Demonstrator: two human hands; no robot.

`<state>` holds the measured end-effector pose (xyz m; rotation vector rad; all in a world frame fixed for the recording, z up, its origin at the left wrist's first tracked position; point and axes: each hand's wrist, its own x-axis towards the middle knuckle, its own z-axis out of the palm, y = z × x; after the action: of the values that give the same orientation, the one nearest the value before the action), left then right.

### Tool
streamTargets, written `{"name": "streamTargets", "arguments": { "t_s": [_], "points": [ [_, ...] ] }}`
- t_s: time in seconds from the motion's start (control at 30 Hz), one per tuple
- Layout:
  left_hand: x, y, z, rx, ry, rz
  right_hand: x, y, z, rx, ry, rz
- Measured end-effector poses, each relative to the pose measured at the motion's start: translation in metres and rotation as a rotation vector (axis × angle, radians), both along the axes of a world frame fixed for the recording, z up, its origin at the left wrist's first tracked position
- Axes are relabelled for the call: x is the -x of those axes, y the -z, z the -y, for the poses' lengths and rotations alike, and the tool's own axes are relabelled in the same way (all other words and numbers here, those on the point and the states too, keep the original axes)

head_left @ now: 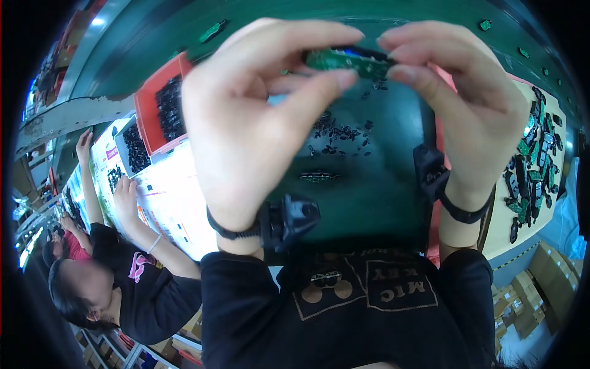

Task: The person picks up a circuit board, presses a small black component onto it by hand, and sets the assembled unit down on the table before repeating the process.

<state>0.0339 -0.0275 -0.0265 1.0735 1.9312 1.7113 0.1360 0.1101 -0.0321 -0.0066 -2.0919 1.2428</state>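
Observation:
Up in front of me, a small green circuit board (344, 63) with a dark part along its upper side is held level between both hands. My left hand (239, 123) is closed on its left end, thumb below and fingers above. The fingertips of my right hand (476, 114) pinch its right end. Beneath them, many loose small black parts (341, 132) lie scattered on a dark green work surface (369, 215). Nearer to me on that surface rests another narrow board piece (319, 176). My fingers hide some of the held board.
To the left stand a red bin (145, 123) of black parts and a grey bin (125, 165) of smaller ones. A co-worker's hand (126, 195) is beside them. At right, a cream board (498, 237) bears several green-and-black pieces (534, 178). Cardboard boxes (544, 286) are below it.

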Motion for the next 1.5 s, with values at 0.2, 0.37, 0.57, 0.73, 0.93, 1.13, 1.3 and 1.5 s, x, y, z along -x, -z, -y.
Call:
{"name": "streamTargets", "arguments": {
  "t_s": [0.2,0.37,0.57,0.73,0.93,1.13,1.3,1.5],
  "points": [
    [-0.022,-0.009,0.013,-0.022,-0.085,-0.249,-0.010,-0.022,0.022,-0.094,0.132,0.217],
    [-0.029,-0.015,0.015,-0.014,-0.104,-0.246,-0.011,-0.008,0.016,-0.131,0.043,-0.024],
    [-0.024,-0.010,0.017,-0.060,-0.072,-0.419,-0.013,-0.005,0.019,0.074,0.020,0.003],
    [-0.026,-0.007,0.013,-0.127,-0.076,-0.528,-0.014,-0.010,0.016,0.104,-0.063,-0.014],
    [-0.040,-0.009,0.013,-0.094,-0.150,-0.552,-0.017,-0.006,0.012,0.134,-0.057,0.018],
    [-0.030,-0.009,0.014,-0.056,-0.048,-0.517,-0.018,-0.016,0.017,0.353,0.044,0.212],
    [-0.023,-0.013,0.009,0.006,0.015,-0.059,-0.017,0.001,-0.012,0.583,-0.368,0.008],
    [-0.004,0.006,0.001,-0.084,0.120,0.445,-0.011,0.006,-0.019,0.582,-0.179,0.200]
  ]
}}
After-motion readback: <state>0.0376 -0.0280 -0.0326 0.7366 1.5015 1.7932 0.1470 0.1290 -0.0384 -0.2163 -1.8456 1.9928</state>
